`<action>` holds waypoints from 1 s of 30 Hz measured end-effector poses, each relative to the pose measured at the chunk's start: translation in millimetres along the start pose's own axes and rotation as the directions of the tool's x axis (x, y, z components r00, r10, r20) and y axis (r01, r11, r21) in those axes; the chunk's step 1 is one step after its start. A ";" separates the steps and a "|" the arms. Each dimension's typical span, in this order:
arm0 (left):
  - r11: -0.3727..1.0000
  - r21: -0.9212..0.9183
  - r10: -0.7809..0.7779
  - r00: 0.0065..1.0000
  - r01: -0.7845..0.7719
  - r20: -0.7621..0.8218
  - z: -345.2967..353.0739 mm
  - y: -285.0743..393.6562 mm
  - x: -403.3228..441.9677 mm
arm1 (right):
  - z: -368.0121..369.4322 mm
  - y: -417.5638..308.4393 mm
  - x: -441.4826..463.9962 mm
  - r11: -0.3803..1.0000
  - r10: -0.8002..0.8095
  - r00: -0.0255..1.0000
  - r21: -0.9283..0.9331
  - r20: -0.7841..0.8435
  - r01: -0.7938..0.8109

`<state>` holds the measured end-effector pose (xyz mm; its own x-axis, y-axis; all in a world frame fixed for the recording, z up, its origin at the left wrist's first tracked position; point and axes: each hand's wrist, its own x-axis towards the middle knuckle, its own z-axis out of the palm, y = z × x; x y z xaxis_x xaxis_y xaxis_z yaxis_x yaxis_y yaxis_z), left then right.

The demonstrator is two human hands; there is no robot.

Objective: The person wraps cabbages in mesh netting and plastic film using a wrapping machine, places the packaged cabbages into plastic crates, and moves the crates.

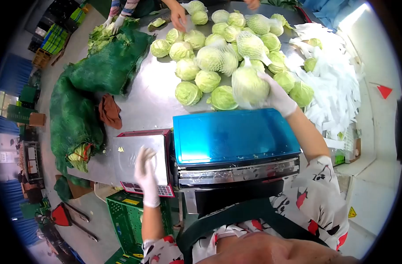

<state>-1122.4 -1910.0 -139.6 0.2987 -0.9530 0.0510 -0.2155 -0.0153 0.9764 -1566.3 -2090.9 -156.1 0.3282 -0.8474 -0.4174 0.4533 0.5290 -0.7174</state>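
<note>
My gloved right hand (278, 97) is closed on the side of a cabbage in a white mesh sleeve (249, 87), held just beyond the blue-topped machine (236, 134). My left hand (146, 171), also gloved, hovers over the metal plate of a red-framed weighing scale (127, 154), with its fingers apart and nothing in them. A small leaf scrap (120, 149) lies on the plate. Beyond the machine, many cabbages (188, 93) crowd the metal table, some bare and some in mesh sleeves.
A heap of white mesh sleeves (337, 83) lies at the right. Green net sacks (75, 116) and a brown cloth (109, 111) are on the left. A green crate (128, 220) stands below the scale. Across the table, a co-worker's bare hand (178, 17) and another person's gloved hands (117, 23) show.
</note>
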 end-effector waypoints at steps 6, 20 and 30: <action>0.986 -0.031 0.147 0.780 -0.162 0.608 151.0 38.4 -21.4 | 51.1 56.9 -100.3 1.000 0.027 0.989 -0.011 0.145 -0.025; 0.371 0.836 0.171 0.914 -0.405 0.367 37.3 -21.5 -90.9 | 9.8 174.0 -239.8 -0.063 -0.886 0.447 -0.921 -0.125 -0.383; 0.983 0.104 0.061 0.808 -0.150 0.587 67.0 -13.7 -123.2 | 17.5 173.3 -269.7 0.774 -0.476 0.806 -0.602 -0.352 0.194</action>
<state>-1218.6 -1812.7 -173.3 -0.3173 -0.9481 -0.0223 -0.3531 0.0963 0.9306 -1561.7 -1769.8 -158.0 -0.2429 -0.9510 -0.1912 -0.0844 0.2171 -0.9725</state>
